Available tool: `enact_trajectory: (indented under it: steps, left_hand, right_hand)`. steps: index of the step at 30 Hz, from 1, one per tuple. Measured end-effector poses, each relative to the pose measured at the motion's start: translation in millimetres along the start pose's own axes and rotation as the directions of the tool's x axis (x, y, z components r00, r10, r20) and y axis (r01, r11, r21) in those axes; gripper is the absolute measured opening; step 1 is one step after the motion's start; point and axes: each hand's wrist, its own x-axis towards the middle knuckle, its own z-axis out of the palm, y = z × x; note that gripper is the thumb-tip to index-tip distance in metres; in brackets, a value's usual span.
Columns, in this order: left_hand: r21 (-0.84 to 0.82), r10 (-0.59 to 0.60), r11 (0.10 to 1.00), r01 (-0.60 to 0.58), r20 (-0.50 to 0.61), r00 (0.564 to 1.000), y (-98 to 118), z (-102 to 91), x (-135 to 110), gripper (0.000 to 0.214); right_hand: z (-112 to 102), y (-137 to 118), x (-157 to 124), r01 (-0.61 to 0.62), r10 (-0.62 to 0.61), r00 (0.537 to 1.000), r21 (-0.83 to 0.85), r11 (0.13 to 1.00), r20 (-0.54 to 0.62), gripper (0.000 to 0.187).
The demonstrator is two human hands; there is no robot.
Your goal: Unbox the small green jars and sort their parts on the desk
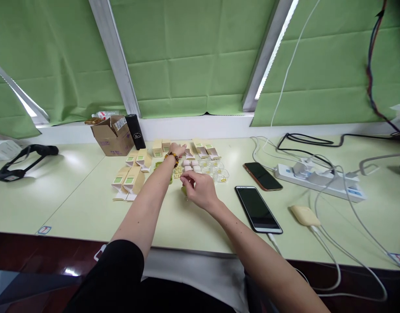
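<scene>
My left hand (177,150), with a beaded bracelet (176,157) at the wrist, reaches to the back row. Its fingers close over the top of a small beige paper box (189,153), partly hiding it. My right hand (200,186) is nearer the front edge, thumb and fingers pinched together. Below its fingertips shows a bit of a green piece (184,190); whatever is between them is too small to make out. Between the hands lie small yellow pieces (178,171) and pale pink blocks (196,168). Clear plastic containers (221,174) with yellow marks stand to their right.
More beige boxes (133,180) stand at left and along the back. A cardboard carton (113,139) and black cylinder (135,131) are behind. Phones (258,209), a power strip (320,180), a cream case (304,215) and loose cables occupy the right. A black headset (27,161) lies far left.
</scene>
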Motion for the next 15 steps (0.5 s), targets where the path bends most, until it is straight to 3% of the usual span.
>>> enact_trajectory:
  steps: [4,8,15]
  left_hand:
    - [0.07,0.063,0.996,-0.061,-0.017,0.998,-4,-1.2,1,0.034]
    - [0.061,0.124,0.99,-0.125,0.023,0.992,-5,0.5,3,0.045]
    - [-0.033,0.198,0.98,-0.196,0.083,0.977,-1,14.3,2,0.02]
  right_hand:
    - [-1,0,1,-0.03,0.03,0.999,-0.003,1.0,-0.019,0.015]
    - [1,-1,1,-0.034,0.034,0.999,-0.007,0.999,-0.009,0.016]
    - [2,-2,-1,-0.008,0.008,1.0,-0.057,0.998,-0.005,0.017]
